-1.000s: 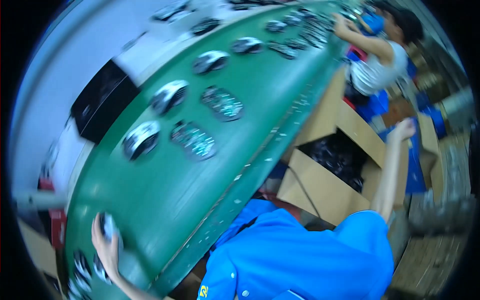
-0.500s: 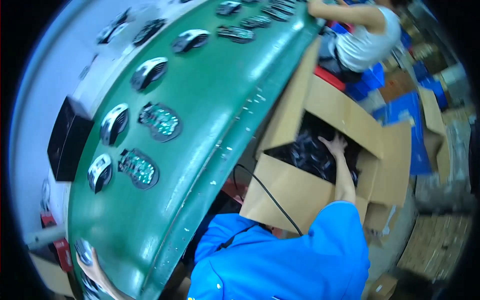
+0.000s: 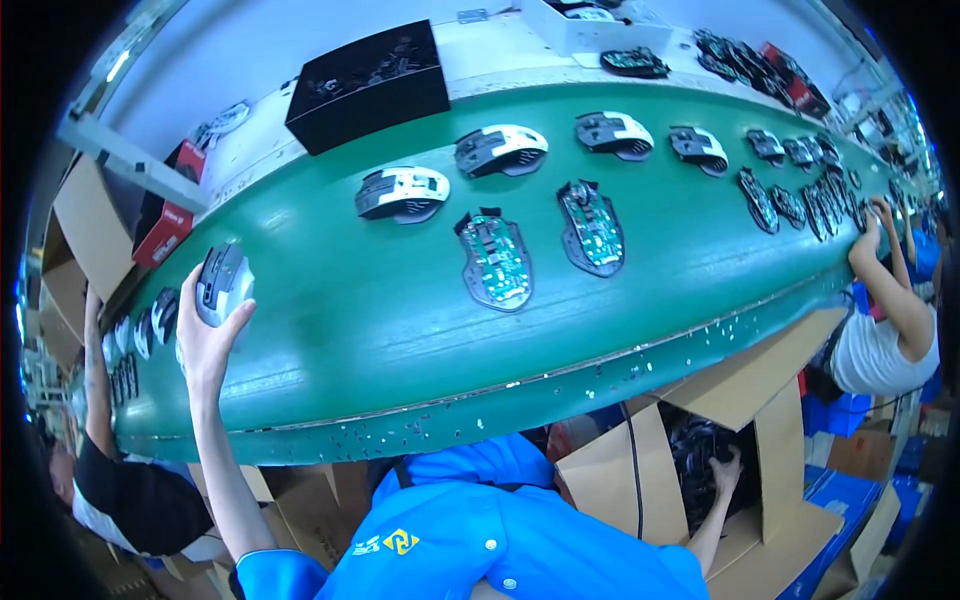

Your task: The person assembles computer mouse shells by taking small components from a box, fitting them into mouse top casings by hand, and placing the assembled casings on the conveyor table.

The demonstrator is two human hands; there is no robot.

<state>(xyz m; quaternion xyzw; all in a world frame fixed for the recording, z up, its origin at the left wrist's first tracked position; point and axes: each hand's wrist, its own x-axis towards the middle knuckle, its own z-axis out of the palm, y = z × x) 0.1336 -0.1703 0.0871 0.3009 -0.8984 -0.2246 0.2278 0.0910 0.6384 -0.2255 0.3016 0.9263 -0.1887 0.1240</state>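
Observation:
My left hand (image 3: 207, 335) grips a grey-and-white computer mouse (image 3: 222, 283) at the left of the green work surface, thumb on one side and fingers on the other. Down at the lower right, my right hand (image 3: 727, 470) reaches into an open cardboard box (image 3: 620, 475) with its fingers bent over black parts (image 3: 697, 445); what lies between them is too dark to make out. Two mouse bases with green circuit boards (image 3: 497, 262) (image 3: 593, 230) lie in the middle. Behind them stand white-and-grey mouse shells (image 3: 403, 194) (image 3: 500, 150) (image 3: 613, 135) in a row.
A black box (image 3: 370, 85) stands on the white ledge behind the green surface (image 3: 350, 320). More mice and bases (image 3: 790, 205) gather at the right, beside a co-worker in white (image 3: 885, 350). Another person in black (image 3: 140, 500) works at the left. A dark cable (image 3: 634, 470) crosses the cardboard box.
The view has swung left toward the work surface. My left hand has raised the mouse from near the surface's end. In the box, my right hand's spread fingers have curled.

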